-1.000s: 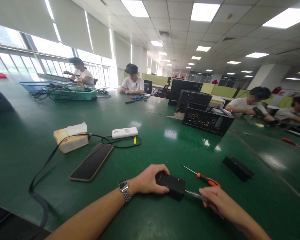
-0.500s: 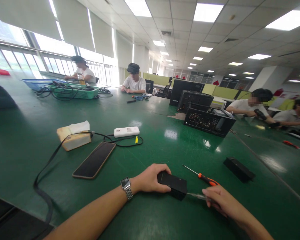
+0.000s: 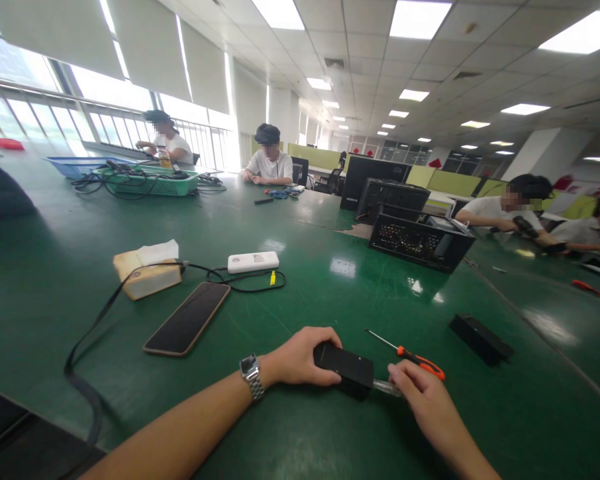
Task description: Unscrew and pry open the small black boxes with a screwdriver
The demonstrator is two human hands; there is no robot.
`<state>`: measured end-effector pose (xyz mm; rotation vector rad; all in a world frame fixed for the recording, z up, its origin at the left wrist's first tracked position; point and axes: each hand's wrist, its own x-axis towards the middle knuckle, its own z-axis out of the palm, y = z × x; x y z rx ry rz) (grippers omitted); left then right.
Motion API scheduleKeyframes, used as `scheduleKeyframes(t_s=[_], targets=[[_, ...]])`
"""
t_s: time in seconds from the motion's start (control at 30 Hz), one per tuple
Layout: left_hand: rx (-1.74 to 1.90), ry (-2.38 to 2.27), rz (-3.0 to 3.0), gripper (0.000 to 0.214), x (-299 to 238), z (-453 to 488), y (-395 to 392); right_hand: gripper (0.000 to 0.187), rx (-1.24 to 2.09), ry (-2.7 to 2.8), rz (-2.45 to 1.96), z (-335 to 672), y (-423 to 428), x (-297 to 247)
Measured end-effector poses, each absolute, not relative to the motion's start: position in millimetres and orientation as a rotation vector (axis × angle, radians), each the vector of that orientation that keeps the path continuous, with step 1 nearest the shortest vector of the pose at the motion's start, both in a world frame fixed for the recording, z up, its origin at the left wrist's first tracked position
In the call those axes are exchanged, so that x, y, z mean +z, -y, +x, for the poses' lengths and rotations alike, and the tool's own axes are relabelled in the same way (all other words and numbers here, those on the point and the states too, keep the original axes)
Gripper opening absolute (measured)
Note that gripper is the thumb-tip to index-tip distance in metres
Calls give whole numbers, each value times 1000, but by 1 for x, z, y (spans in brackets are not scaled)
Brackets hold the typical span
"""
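Observation:
My left hand (image 3: pixel 307 357) wraps round a black rectangular box (image 3: pixel 347 365) and steadies it on the green table. A slim tool with a clear handle (image 3: pixel 387 388), looking like a screwdriver, meets the box's right end; its shaft is out of sight. The fingers of my right hand (image 3: pixel 420 393) are closed at the outer end of that handle. Just beyond this hand lies an orange-and-black screwdriver (image 3: pixel 407 353), its blade pointing up and left. Farther right rests another black block-shaped piece (image 3: pixel 481 339).
On the left are a phone (image 3: pixel 187 319), a tissue pack (image 3: pixel 153 277), a white power bank (image 3: pixel 253 262) and a black cable (image 3: pixel 87 327). A metal computer case (image 3: pixel 420 241) stands beyond. Green basket (image 3: pixel 150 183) holds cables. Several people sit around the table.
My right hand has moved left, towards the box. The clear handle now sits close against the box end, and the shaft seen before is hidden. My left hand has stayed in place.

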<state>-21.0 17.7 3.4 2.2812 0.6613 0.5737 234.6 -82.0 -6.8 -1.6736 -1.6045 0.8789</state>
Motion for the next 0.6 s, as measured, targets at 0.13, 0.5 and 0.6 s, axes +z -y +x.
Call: scheduleKeyframes(t_s=[0.13,0.5,0.6], targets=[[565,-672,2270,42,5,-21,-17,22,838,1664,-1647,235,88,-3],[582,-682,2250,40,4,-21,-18,38,925,1729,-1604,226,88,-1],[591,-666,2243,41,1,-21,-19,37,944,1731,-1555,218,88,-4]])
